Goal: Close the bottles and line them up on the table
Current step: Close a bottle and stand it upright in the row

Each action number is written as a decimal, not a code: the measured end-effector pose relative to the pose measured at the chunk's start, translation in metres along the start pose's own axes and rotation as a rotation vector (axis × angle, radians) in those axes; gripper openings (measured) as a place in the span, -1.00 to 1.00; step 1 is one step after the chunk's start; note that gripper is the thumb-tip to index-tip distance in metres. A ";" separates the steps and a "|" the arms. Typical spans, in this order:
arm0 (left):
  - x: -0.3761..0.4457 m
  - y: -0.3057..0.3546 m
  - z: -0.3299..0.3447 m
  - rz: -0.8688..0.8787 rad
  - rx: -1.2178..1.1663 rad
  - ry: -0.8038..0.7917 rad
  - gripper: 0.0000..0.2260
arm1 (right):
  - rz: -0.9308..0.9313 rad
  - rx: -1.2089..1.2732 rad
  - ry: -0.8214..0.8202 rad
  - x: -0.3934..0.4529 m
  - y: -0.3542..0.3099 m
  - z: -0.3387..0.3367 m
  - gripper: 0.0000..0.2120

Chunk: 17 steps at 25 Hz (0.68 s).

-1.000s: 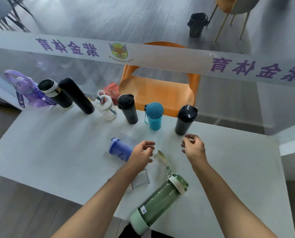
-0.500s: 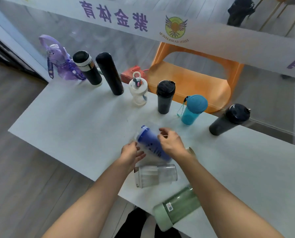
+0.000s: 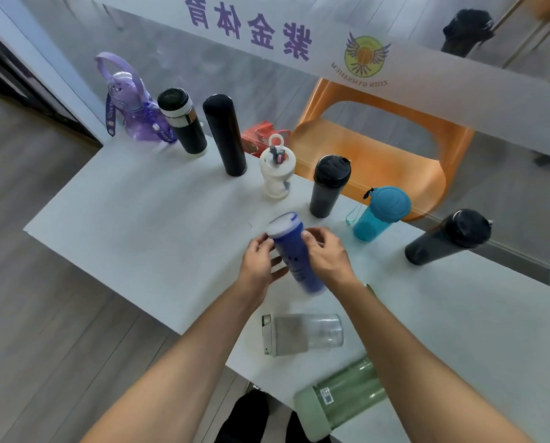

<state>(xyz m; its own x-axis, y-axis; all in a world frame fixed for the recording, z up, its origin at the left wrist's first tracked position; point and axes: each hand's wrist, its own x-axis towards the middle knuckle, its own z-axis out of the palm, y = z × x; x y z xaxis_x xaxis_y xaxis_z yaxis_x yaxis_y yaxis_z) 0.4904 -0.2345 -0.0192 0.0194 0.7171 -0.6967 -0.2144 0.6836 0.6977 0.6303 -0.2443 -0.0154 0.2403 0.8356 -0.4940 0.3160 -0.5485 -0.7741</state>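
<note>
White table (image 3: 145, 215) seen from above, set against a glass wall with a frosted band of purple lettering (image 3: 251, 30); orange chair (image 3: 379, 148) behind the glass. Along the far edge of the table, a row of upright closed bottles, left to right: purple bottle with a looped handle (image 3: 129, 107), black flask with a silver band (image 3: 184, 123), tall black flask (image 3: 225, 135), small white bottle with a ring on its lid (image 3: 277, 174), black tumbler (image 3: 328, 187), teal bottle (image 3: 380, 214), dark bottle with a black cap (image 3: 449, 238) at the right end. Near the front edge, lying on their sides: green bottle (image 3: 340, 398), partly past the table's edge, and just beyond it a clear bottle (image 3: 305, 334). Mid-table, in front of the row and nearest the black tumbler, blue bottle (image 3: 294, 254), tilted, pale lid end pointing toward the row, lower end blurred. Left hand (image 3: 260, 263) grasping the blue bottle from its left side, fingers curled round the body below the lid. Right hand (image 3: 326, 254) grasping the same bottle from its right side, fingertips near the lid
</note>
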 end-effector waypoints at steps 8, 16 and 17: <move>-0.040 -0.001 -0.003 0.132 0.163 0.036 -0.84 | -0.004 0.176 0.158 -0.040 0.009 -0.008 -0.86; -0.063 -0.020 -0.012 0.171 0.332 -0.147 -0.69 | 0.074 0.246 0.232 -0.081 0.035 -0.013 -0.81; -0.065 -0.019 -0.010 0.190 0.356 -0.169 -0.69 | 0.068 0.256 0.254 -0.086 0.034 -0.015 -0.80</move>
<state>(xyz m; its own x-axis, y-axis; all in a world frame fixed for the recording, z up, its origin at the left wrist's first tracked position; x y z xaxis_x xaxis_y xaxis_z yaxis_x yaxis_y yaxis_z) 0.4834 -0.2958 0.0108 0.1776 0.8266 -0.5340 0.1201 0.5204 0.8455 0.6340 -0.3356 0.0066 0.4831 0.7457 -0.4589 0.0592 -0.5507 -0.8326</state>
